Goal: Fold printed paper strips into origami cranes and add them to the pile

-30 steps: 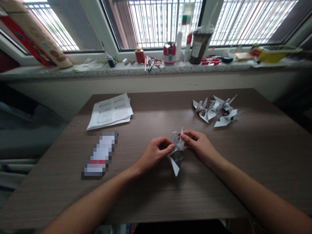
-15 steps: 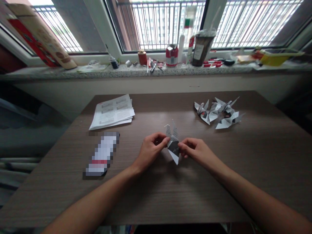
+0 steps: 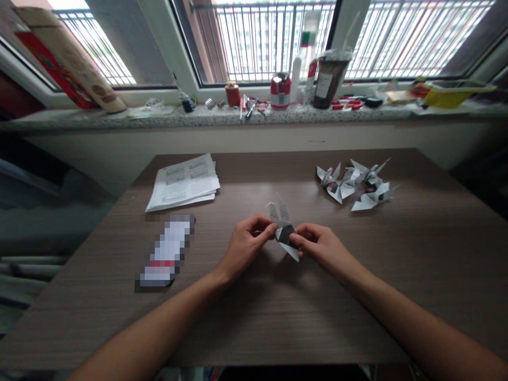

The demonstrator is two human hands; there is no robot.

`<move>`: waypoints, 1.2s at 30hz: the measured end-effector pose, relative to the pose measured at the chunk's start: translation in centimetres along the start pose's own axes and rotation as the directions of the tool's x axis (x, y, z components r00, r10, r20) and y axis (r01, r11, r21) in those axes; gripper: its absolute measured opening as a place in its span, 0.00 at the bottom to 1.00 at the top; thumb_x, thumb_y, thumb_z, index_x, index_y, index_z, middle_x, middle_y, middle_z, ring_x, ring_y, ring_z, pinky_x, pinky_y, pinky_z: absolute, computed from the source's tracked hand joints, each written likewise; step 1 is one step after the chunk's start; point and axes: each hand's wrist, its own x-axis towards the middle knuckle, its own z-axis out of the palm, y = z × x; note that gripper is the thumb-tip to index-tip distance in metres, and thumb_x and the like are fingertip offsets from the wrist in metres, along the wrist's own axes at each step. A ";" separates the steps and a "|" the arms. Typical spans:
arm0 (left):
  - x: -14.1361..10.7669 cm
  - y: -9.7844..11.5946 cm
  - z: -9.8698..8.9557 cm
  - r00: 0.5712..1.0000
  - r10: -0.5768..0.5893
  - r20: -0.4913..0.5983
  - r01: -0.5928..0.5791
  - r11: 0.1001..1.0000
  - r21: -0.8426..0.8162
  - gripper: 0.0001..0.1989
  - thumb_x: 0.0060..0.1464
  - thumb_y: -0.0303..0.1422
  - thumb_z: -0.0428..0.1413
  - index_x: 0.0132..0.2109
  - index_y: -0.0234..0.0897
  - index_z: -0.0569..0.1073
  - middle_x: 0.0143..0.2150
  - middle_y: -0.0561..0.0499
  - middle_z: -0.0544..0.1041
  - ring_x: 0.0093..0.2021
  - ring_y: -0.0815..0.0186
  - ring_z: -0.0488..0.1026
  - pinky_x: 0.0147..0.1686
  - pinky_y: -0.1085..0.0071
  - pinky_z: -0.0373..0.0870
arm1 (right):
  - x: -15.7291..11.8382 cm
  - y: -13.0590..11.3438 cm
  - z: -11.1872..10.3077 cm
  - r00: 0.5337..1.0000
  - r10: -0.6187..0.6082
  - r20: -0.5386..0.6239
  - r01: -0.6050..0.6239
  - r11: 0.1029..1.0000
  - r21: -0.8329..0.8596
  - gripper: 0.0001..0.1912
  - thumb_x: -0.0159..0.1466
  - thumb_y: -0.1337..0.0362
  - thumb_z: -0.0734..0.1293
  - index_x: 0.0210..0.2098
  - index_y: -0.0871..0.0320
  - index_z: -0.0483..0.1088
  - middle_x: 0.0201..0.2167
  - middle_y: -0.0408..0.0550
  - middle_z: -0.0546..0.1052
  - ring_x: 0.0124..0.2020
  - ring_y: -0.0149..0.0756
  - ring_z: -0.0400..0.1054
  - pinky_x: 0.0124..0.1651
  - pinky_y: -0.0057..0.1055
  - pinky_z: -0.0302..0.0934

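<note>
Between my two hands, above the middle of the table, is a folded paper crane (image 3: pixel 284 232) made of printed paper with a dark patch. My left hand (image 3: pixel 251 236) pinches its left side between thumb and fingers. From the right, my right hand (image 3: pixel 317 239) grips a wing, the thumb lying over the dark patch. The thin head and tail points stick up away from me, and one pale wing tip slants down to the right. Several more folded paper cranes (image 3: pixel 353 182) lie in a group at the back right of the table.
On the brown table (image 3: pixel 254 323), a stack of printed paper (image 3: pixel 184 182) lies at the back left, with a blurred-out phone (image 3: pixel 166 251) nearer me. The windowsill (image 3: pixel 159 123) behind carries a red can (image 3: pixel 280 91), a dark drink cup (image 3: pixel 329 79), a bottle and small tools.
The crane's lower wing has swung to the right and up. My right thumb has moved further onto the dark patch, while my left hand has stayed nearly still.
</note>
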 end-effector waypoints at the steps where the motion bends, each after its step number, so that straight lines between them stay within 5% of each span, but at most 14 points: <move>1: 0.0 0.0 0.0 1.000 -0.001 0.018 0.001 1.000 -0.007 0.14 0.62 0.43 0.63 0.39 0.34 0.77 0.35 0.49 0.79 0.36 0.64 0.77 0.40 0.69 0.74 | 0.0 0.0 0.0 1.000 -0.001 -0.010 0.001 1.000 0.009 0.19 0.61 0.46 0.75 0.36 0.57 0.77 0.30 0.44 0.79 0.28 0.34 0.70 0.32 0.31 0.63; 12: 0.1 0.0 0.2 0.983 0.030 0.179 0.001 0.986 -0.166 0.09 0.65 0.36 0.59 0.48 0.35 0.76 0.45 0.46 0.79 0.44 0.62 0.77 0.50 0.65 0.73 | 0.4 0.5 -0.7 1.000 0.025 -0.011 -0.022 0.978 0.207 0.18 0.60 0.48 0.76 0.38 0.57 0.77 0.33 0.45 0.79 0.31 0.34 0.71 0.32 0.30 0.64; 20: 0.3 -0.6 0.3 0.952 0.011 0.306 0.042 0.985 -0.165 0.15 0.69 0.42 0.55 0.53 0.37 0.77 0.51 0.44 0.80 0.52 0.57 0.76 0.56 0.62 0.70 | 0.2 0.1 -0.8 0.999 0.015 0.032 -0.022 0.977 0.214 0.18 0.61 0.48 0.76 0.38 0.57 0.77 0.33 0.45 0.77 0.32 0.33 0.70 0.34 0.30 0.64; 28: 0.2 -0.8 0.0 0.965 -0.096 0.246 0.134 0.981 -0.141 0.17 0.65 0.42 0.61 0.54 0.37 0.74 0.50 0.45 0.79 0.44 0.62 0.76 0.43 0.68 0.70 | 0.9 0.6 -1.6 1.000 -0.016 0.017 0.012 0.983 0.184 0.19 0.61 0.49 0.76 0.39 0.58 0.79 0.33 0.47 0.78 0.30 0.33 0.67 0.31 0.29 0.61; 36: 0.7 -1.3 -0.7 0.976 -0.075 0.206 0.109 0.982 -0.157 0.14 0.65 0.40 0.61 0.52 0.38 0.74 0.47 0.45 0.82 0.44 0.62 0.76 0.42 0.69 0.67 | 1.4 1.2 -2.4 1.000 -0.024 -0.018 0.025 0.996 0.090 0.19 0.62 0.49 0.76 0.40 0.58 0.79 0.33 0.47 0.79 0.30 0.33 0.68 0.31 0.29 0.62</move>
